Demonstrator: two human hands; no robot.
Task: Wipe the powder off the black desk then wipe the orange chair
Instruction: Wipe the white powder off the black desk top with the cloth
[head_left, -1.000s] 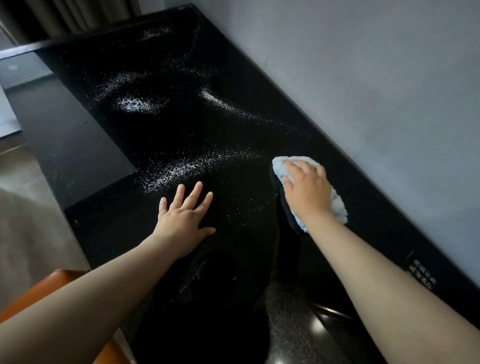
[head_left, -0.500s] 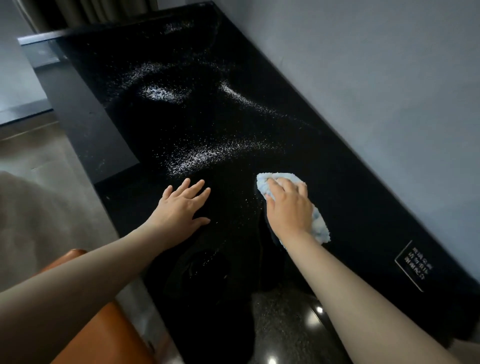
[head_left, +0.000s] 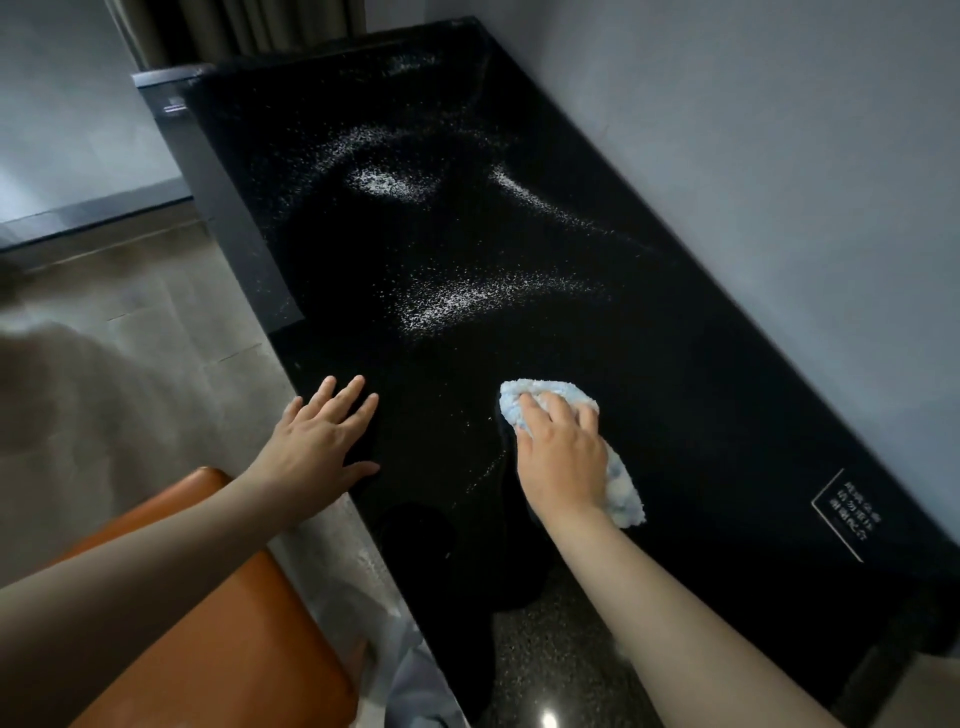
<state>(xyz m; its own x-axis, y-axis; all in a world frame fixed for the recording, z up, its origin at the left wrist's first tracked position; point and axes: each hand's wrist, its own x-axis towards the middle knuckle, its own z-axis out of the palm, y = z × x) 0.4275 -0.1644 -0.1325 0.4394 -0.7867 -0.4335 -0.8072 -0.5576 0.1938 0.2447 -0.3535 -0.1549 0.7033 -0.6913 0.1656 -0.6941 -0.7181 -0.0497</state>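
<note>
Setting: black worktop (head_left: 675, 364) set along a grey wall (head_left: 753, 156); tiled floor (head_left: 145, 322) to its left; curtain (head_left: 249, 26) beyond its far end
Powder: white powder (head_left: 457, 301) in scattered streaks over the middle and far parts of the worktop; the densest band lies just beyond both grips; a few specks lie between them
Cloth: pale blue cloth (head_left: 550, 392) on the near part of the worktop; its ends show past the fingertips and beside the wrist
Right grip: right grip (head_left: 563, 457) palm down, fingers curled over the cloth, pressing it onto the worktop
Left grip: left grip (head_left: 317, 447) flat, fingers straight and spread, holding nothing; it rests on the worktop near the front edge, apart from the cloth
Chair: orange chair (head_left: 234, 623) at lower left, below the left forearm, beside the worktop's front edge
Marking: white framed label (head_left: 847, 512) printed near the worktop's right end; text too small to read
</note>
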